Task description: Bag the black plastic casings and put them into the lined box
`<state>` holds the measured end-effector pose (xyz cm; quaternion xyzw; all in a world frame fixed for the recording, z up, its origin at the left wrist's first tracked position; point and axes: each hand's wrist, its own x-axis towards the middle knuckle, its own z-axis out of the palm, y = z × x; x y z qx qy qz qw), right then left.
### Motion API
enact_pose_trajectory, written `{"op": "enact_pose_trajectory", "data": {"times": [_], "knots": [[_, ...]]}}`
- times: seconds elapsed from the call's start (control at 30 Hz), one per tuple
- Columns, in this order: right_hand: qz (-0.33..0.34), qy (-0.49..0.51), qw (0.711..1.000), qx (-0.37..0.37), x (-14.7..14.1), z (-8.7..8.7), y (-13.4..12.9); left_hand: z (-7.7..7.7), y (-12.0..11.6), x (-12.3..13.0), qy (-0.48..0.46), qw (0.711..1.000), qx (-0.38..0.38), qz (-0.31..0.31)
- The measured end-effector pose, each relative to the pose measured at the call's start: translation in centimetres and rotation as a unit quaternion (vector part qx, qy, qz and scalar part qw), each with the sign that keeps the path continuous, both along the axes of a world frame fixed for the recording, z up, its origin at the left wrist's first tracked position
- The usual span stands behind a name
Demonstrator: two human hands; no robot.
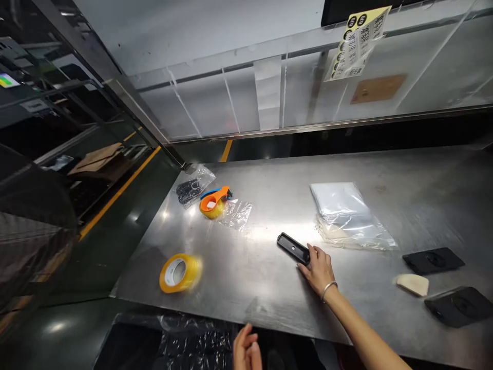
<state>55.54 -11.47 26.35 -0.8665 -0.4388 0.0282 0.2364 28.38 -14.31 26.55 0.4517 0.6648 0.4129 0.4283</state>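
My right hand (319, 270), with a bracelet at its wrist, grips the near right end of a black elongated tray-like part (291, 247) between thumb and fingers. That part lies at a slant on the metal table (239, 267), its hollow side up, with a small light spot inside. Below the table's front edge, my left hand (247, 348) shows at the bottom of the view, fingers partly curled and apart, holding nothing.
Yellow tape roll (179, 273) at left; orange tape dispenser (214, 202) and bagged black parts (189, 189) behind it. Clear plastic bags (348, 216) lie back right. Two black plates (434, 260) (460, 307) and a beige piece (413, 284) sit at right. Black wrapped items (192, 344) stand below the front edge.
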Motion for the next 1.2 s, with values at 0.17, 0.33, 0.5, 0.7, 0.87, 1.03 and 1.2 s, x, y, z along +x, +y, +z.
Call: {"op": "enact_pose_trajectory", "data": {"times": [0.17, 0.33, 0.5, 0.7, 0.87, 1.03, 1.2], "knots": [[0.026, 0.01, 1.0, -0.009, -0.3, 0.3, -1.6, 2.9, -1.0, 7.4, -0.028, 0.992, -0.043, -0.113], [0.013, 0.001, 1.0, 0.014, 0.7, 0.9, -5.6, 3.2, -1.3, 10.3, -0.016, 0.983, -0.067, -0.168], [-0.107, -0.029, 0.993, 0.029, 6.8, 0.2, -7.2, 3.8, 0.3, 12.9, -0.011, 0.978, -0.066, -0.198], [-0.2, -0.08, 0.976, -0.038, 13.2, 0.6, -5.1, 5.5, 3.4, 17.7, -0.034, 0.954, -0.061, -0.29], [-0.236, -0.108, 0.961, -0.092, 14.4, 0.4, -4.2, 6.6, 5.6, 21.1, -0.059, 0.898, -0.091, -0.425], [-0.247, -0.117, 0.954, -0.121, 14.8, -0.6, -4.5, 6.3, 6.3, 23.5, -0.041, 0.856, -0.106, -0.504], [-0.245, -0.123, 0.953, -0.127, 14.5, -0.5, -4.6, 4.9, 5.8, 26.4, -0.053, 0.845, -0.18, -0.5]]}}
